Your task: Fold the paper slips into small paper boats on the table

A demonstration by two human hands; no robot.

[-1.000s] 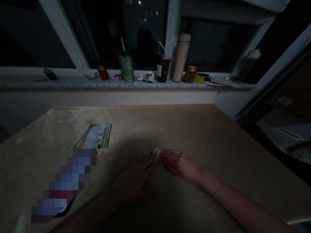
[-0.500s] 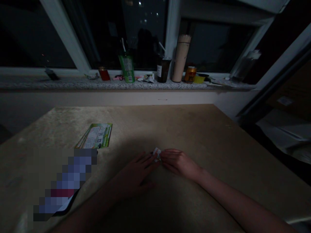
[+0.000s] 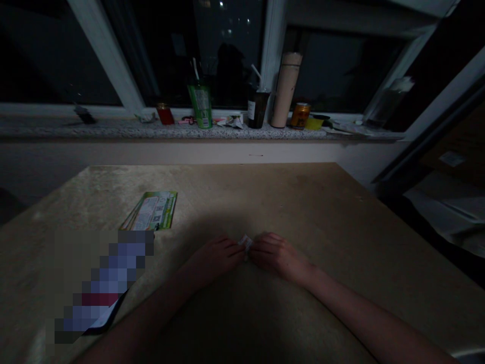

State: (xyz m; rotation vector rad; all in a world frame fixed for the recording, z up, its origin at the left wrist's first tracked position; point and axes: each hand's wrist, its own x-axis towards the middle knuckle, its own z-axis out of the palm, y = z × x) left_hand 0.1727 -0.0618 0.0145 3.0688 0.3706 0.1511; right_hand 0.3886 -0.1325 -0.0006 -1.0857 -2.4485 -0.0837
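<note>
A small piece of printed paper [image 3: 245,242], pale with some reddish marks, shows between my two hands low over the table [image 3: 295,197]. My left hand [image 3: 217,257] has its fingers drawn together, and their tips pinch the paper's left side. From the other side my right hand [image 3: 276,254] is closed too, fingertips pressed on the right edge. Both thumbs are mostly hidden, and the dim light blurs the paper's folds.
To the left lie fanned green printed cards [image 3: 162,210] and a phone [image 3: 100,323] with a pixelated screen. Along the windowsill [image 3: 129,132] stand a green cup [image 3: 200,106], a dark cup with straw [image 3: 256,111], a tall pink flask [image 3: 287,91] and an orange can [image 3: 300,116].
My left hand has gone from lying flat with spread fingers over the paper to a closed pinch at its left side. My right hand stays nearly in place.
</note>
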